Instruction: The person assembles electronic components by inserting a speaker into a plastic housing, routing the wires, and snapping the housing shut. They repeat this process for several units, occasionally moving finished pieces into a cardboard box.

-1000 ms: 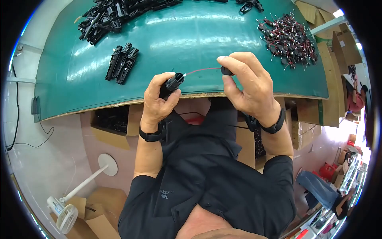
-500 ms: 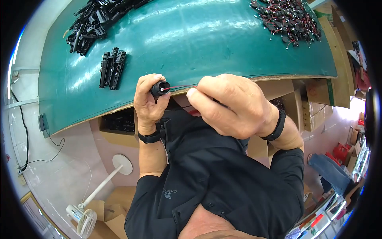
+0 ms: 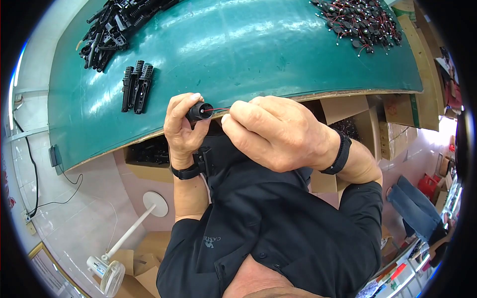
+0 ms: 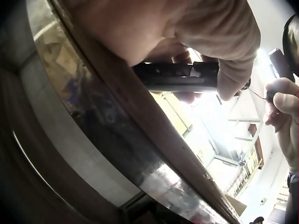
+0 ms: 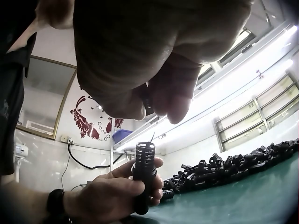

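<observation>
My left hand [image 3: 181,130] grips a black ribbed plastic tube [image 3: 194,113] just over the table's front edge, its round open end tilted up toward my head. In the right wrist view the tube's slotted collar [image 5: 145,153] shows above the fingers. My right hand [image 3: 280,133] is to the right of it, thumb and fingertips pinching a small black round part [image 4: 271,96], mostly hidden from above. A thin red wire [image 3: 217,109] runs from those fingertips to the tube, its small white end inside the mouth.
Three similar black tubes [image 3: 136,88] lie side by side on the green table [image 3: 233,59]. Behind them is a heap of black tubes [image 3: 112,32]. A pile of small black round parts with red wires [image 3: 360,22] sits far right. Cardboard boxes [image 3: 149,171] stand below the table edge.
My right hand has come left and lower, nearer the tube, and its back has turned up. The tube has shifted left and tilted, so its mouth faces the head camera.
</observation>
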Tool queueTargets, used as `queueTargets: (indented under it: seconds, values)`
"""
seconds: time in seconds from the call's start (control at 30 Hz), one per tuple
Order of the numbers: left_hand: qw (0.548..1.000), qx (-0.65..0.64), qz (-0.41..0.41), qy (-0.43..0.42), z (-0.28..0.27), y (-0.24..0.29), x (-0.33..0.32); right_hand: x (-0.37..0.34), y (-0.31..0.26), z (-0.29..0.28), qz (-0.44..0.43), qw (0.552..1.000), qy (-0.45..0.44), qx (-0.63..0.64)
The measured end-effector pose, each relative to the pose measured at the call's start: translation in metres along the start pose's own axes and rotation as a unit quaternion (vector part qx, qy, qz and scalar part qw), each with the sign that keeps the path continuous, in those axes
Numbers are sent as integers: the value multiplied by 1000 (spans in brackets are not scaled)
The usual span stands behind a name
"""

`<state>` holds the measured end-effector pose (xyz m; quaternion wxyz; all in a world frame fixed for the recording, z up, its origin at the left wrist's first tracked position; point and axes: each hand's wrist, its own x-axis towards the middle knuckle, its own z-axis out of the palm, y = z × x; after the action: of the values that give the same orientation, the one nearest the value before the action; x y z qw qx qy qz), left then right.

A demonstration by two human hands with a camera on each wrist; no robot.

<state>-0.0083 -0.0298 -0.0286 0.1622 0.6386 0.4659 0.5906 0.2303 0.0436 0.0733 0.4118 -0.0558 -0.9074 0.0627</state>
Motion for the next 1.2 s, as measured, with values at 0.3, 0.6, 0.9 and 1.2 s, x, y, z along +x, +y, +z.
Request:
queueTargets:
  seconds: [0.3, 0.6, 0.9, 1.2]
  values:
    - [1000, 15, 5, -2, 1, 0, 1, -1, 0, 6, 5, 1000, -11, -7]
    - [999, 29, 8, -11, 2, 4, 4, 1, 2, 9, 4, 1000, -15, -8]
    - [998, 61, -4, -18, 4, 7, 7, -1, 8, 21, 57, 997, 12, 50]
    - [992, -25, -127, 2, 8, 17, 7, -19, 30, 34, 171, 972, 20, 159]
